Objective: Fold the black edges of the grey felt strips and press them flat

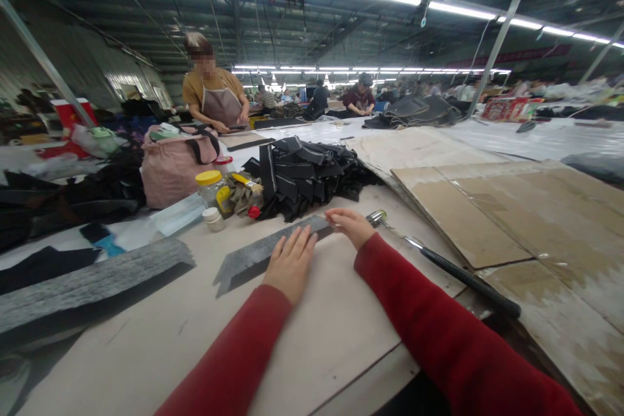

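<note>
A grey fabric strip with a darker front edge (263,252) lies slantwise on the pale work board (195,351). My left hand (291,261) rests flat over the strip's middle, fingers stretched out. At the strip's right end, my right hand (351,226) has thumb and fingers pinched together on its edge. Just right of that hand lies a tool with a metal shaft and black handle (468,278); its far end is partly hidden. Behind both hands rises a heap of black fabric pieces (307,172).
At left are a stack of grey strips (97,279), a white bottle (213,219), a yellow-lidded jar (209,190), a brush (247,182) and a pink bag (173,166). Cardboard sheets (487,214) cover the right side. A co-worker in an apron (217,97) stands across the table.
</note>
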{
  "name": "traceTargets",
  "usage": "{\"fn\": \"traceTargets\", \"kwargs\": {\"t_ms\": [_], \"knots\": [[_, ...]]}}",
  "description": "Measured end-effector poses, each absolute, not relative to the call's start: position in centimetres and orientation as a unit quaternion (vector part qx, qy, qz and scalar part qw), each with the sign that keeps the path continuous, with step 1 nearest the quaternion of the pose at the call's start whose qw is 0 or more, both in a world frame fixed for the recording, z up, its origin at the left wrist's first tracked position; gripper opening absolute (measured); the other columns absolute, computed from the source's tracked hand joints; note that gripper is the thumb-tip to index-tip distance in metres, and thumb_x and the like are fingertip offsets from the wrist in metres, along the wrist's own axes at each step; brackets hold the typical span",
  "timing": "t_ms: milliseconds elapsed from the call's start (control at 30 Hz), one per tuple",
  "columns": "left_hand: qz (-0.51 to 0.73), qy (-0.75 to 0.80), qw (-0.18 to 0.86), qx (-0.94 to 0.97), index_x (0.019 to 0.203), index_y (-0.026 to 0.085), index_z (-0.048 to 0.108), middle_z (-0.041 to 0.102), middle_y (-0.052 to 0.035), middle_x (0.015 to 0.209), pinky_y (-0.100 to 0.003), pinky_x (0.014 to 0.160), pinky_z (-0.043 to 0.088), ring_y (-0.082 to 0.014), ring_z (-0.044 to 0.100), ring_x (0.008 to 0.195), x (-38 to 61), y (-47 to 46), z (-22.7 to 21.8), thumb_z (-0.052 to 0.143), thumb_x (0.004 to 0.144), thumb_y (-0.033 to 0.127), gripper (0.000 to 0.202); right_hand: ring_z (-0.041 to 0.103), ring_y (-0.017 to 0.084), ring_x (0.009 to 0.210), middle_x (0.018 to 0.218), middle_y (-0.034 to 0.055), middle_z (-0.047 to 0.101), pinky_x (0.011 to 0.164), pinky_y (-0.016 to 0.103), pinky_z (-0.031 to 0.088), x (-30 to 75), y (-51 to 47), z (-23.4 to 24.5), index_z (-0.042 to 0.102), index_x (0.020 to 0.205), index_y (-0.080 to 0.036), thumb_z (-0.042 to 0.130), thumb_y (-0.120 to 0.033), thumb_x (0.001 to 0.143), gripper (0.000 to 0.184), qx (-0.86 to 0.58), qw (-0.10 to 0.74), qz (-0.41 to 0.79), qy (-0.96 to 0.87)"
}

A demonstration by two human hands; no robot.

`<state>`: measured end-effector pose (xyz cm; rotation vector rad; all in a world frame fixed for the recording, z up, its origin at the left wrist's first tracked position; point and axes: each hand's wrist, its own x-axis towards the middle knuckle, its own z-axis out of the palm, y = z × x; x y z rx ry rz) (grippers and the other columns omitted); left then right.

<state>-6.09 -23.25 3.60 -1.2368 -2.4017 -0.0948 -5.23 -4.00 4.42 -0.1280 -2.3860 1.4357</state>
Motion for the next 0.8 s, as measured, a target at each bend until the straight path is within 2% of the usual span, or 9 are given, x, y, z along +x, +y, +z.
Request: {"fn": "traceTargets", "kwargs": {"t_ms": [67, 133, 300, 600, 700, 800], "knots": [[-0.054, -0.885, 0.179, -0.426, 0.122, 0.017, 0.040, 0.038, -0.0076, 0.130, -0.037, 0.094, 0.031, -0.0213, 0.034, 0.117, -6.5, -23.4, 3.4, 0.038, 0.079, 0.015, 0.043, 0.055, 0.016, 0.082, 0.091, 0.0079, 0.060, 0.075, 0.032, 0.042, -5.5, -2.8, 3.9, 0.060, 0.097, -0.014, 0.040, -0.021, 0.078, 0.029, -0.094, 0.202, 0.403, -0.888], [-0.077, -0.897, 0.147, -0.410, 0.118, 0.016, 0.045, 0.047, -0.0084, 0.121, -0.034, 0.089, 0.036, -0.0205, 0.041, 0.109, -6.9, -23.6, 3.3, 0.039, 0.079, 0.017, 0.039, 0.052, 0.020, 0.088, 0.091, 0.0100, 0.058, 0.083, 0.036, 0.037, -5.7, -1.9, 3.2, 0.063, 0.089, -0.013, 0.046, -0.016, 0.072, 0.024, -0.114, 0.204, 0.360, -0.903], [-0.111, -0.909, 0.105, -0.388, 0.110, 0.018, 0.049, 0.053, -0.0063, 0.106, -0.032, 0.084, 0.038, -0.0182, 0.047, 0.097, -7.1, -23.8, 3.3, 0.039, 0.081, 0.020, 0.031, 0.049, 0.023, 0.090, 0.089, 0.0103, 0.058, 0.085, 0.037, 0.035, -5.8, -1.8, 2.0, 0.066, 0.075, -0.016, 0.051, -0.016, 0.068, 0.016, -0.121, 0.181, 0.284, -0.934], [-0.124, -0.903, 0.108, -0.398, 0.103, 0.018, 0.050, 0.052, -0.0063, 0.102, -0.032, 0.082, 0.039, -0.0192, 0.047, 0.094, -7.3, -23.8, 3.5, 0.044, 0.080, 0.027, 0.026, 0.053, 0.017, 0.087, 0.088, 0.0046, 0.060, 0.082, 0.028, 0.039, -5.9, -3.8, 1.8, 0.068, 0.066, -0.019, 0.055, -0.021, 0.068, 0.013, -0.020, 0.133, 0.296, -0.946], [-0.062, -0.904, 0.090, -0.413, 0.106, 0.016, 0.049, 0.054, -0.0077, 0.099, -0.031, 0.081, 0.040, -0.0195, 0.049, 0.093, -7.3, -23.6, 4.1, 0.043, 0.082, 0.027, 0.027, 0.055, 0.015, 0.085, 0.090, 0.0033, 0.061, 0.080, 0.026, 0.040, -5.8, -4.5, 1.7, 0.069, 0.066, -0.019, 0.057, -0.023, 0.067, 0.012, 0.020, 0.117, 0.317, -0.941], [0.014, -0.904, 0.075, -0.420, 0.100, 0.016, 0.052, 0.056, -0.0072, 0.092, -0.031, 0.075, 0.042, -0.0203, 0.052, 0.087, -6.9, -23.2, 4.7, 0.040, 0.083, 0.024, 0.022, 0.056, 0.013, 0.083, 0.088, 0.0027, 0.061, 0.079, 0.022, 0.041, -5.6, -4.8, 1.8, 0.069, 0.067, -0.019, 0.058, -0.023, 0.067, 0.012, 0.045, 0.106, 0.336, -0.935]]}}
